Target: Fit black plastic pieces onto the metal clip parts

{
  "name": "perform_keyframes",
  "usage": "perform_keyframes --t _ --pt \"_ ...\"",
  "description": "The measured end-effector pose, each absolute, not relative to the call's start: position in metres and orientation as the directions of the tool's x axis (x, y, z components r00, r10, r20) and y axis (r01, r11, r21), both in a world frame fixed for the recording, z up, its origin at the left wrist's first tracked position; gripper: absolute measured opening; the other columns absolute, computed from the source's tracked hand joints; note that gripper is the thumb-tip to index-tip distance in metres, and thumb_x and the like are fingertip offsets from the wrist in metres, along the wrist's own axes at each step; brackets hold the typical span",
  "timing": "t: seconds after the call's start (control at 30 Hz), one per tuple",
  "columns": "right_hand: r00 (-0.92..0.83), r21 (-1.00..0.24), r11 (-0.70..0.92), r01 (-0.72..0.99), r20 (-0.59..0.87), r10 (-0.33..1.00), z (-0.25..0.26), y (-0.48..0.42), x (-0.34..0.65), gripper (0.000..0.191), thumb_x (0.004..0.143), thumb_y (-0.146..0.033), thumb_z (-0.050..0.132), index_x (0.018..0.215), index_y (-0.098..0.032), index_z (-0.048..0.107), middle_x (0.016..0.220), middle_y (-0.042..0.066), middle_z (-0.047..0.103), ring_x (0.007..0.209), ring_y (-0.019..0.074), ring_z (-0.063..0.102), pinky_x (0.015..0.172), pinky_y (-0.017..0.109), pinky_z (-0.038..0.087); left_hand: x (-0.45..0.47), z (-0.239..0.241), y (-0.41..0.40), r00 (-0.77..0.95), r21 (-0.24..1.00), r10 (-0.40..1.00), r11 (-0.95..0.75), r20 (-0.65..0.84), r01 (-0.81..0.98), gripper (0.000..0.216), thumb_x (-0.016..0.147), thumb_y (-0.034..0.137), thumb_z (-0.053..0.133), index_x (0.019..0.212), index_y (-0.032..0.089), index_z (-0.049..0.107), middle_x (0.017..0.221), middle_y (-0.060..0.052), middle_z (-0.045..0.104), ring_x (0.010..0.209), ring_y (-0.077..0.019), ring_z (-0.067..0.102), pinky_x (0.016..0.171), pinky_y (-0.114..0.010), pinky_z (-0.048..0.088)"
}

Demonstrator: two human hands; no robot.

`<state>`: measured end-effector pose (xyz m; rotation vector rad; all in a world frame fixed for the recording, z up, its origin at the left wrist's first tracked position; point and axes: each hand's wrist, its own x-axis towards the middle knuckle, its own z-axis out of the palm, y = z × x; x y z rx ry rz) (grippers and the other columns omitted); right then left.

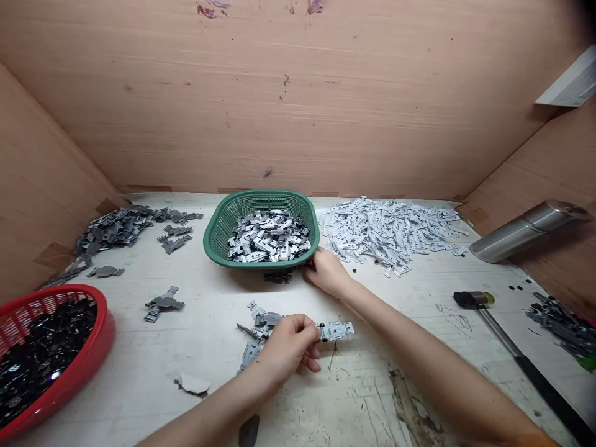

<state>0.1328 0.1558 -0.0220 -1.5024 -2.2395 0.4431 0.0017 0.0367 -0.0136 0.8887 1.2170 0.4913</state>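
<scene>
My left hand [292, 344] pinches a flat silver-grey metal plate [336, 331] with cut-outs, low over the table. Beneath and beside that hand lie several loose grey metal pieces [251, 352]. My right hand [328, 272] reaches to the front right of a green basket [212, 248], its fingers curled below the rim. What those fingertips hold, if anything, is hidden. Small black parts [278, 277] lie under the basket's front edge, close to the right hand. Inside the basket is a heap of silver and black pieces [270, 236].
A heap of pale metal strips [391, 230] lies back right, and dark grey plates [116, 226] back left. A red basket [106, 335] of black parts stands at left. On the right are a hammer [500, 335] and a leaning steel cylinder [521, 233]. Board walls [298, 124] enclose the table.
</scene>
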Motion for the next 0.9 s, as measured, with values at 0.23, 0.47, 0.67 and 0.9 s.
perform_keyframes --t 0.23,0.47,0.67,0.9 --pt "-0.337 -0.449 0.317 0.835 0.037 0.941 -0.021 0.125 0.164 0.018 0.061 0.001 0.050 0.067 -0.017 0.053 0.061 0.003 0.054 0.058 0.0146 0.049 0.051 0.023 0.029 0.001 -0.018 0.037 0.338 0.819 0.751 0.560 -0.567 0.129 0.014 0.072 0.030 0.050 0.067 0.018 0.047 0.053 0.004 0.057 0.044 -0.0097 0.056 0.047 -0.019 0.040" --pt "-0.325 -0.534 0.273 0.800 -0.003 0.946 -0.021 0.092 0.190 0.016 0.073 -0.011 0.049 0.087 -0.018 0.052 0.066 -0.002 0.057 0.058 0.0114 0.053 0.053 0.020 0.037 0.006 -0.018 0.035 0.306 0.815 0.757 0.558 -0.577 0.158 0.013 0.069 0.028 0.051 0.064 0.018 0.044 0.050 0.004 0.056 0.040 -0.0092 0.054 0.043 -0.018 0.038" --pt "-0.179 -0.513 0.173 0.841 0.038 0.983 -0.022 0.119 0.180 0.025 0.075 -0.027 0.056 0.098 -0.016 0.052 0.068 0.001 0.059 0.061 0.0146 0.054 0.055 0.023 0.036 0.006 -0.019 0.035 0.303 0.825 0.769 0.542 -0.563 0.159 0.011 0.069 0.026 0.050 0.063 0.018 0.044 0.049 0.004 0.056 0.040 -0.0087 0.053 0.043 -0.018 0.039" --pt "-0.106 -0.435 0.097 0.895 0.005 0.994 -0.026 0.144 0.180 0.001 0.070 -0.016 0.055 0.071 -0.016 0.055 0.063 0.004 0.057 0.060 0.0165 0.052 0.052 0.024 0.031 0.006 -0.021 0.035 0.314 0.831 0.770 0.526 -0.555 0.181 0.009 0.069 0.023 0.048 0.063 0.018 0.043 0.049 0.003 0.056 0.039 -0.0094 0.053 0.041 -0.018 0.037"
